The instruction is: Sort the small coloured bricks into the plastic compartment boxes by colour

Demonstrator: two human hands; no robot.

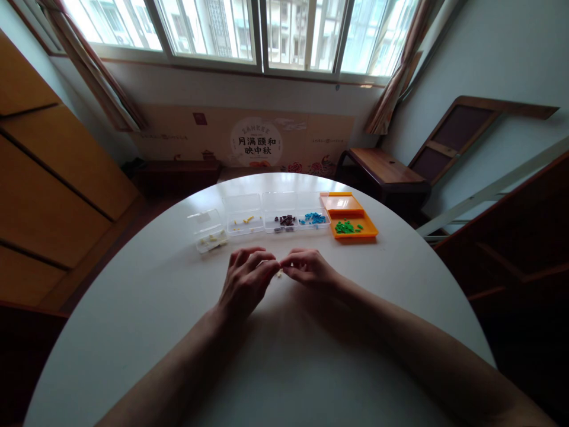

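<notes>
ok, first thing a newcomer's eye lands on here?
Probably the two hands meeting at the middle of the round white table: left hand and right hand, fingertips pinched together over a tiny pale piece. Next, the row of boxes beyond them, clear boxes with pale, yellow, dark and blue bits, ending at the right in an orange box holding green bits.

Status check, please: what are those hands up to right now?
Left hand, right hand fingertips together, pinching small pale piece over table. Boxes beyond, nothing blocking.
</notes>
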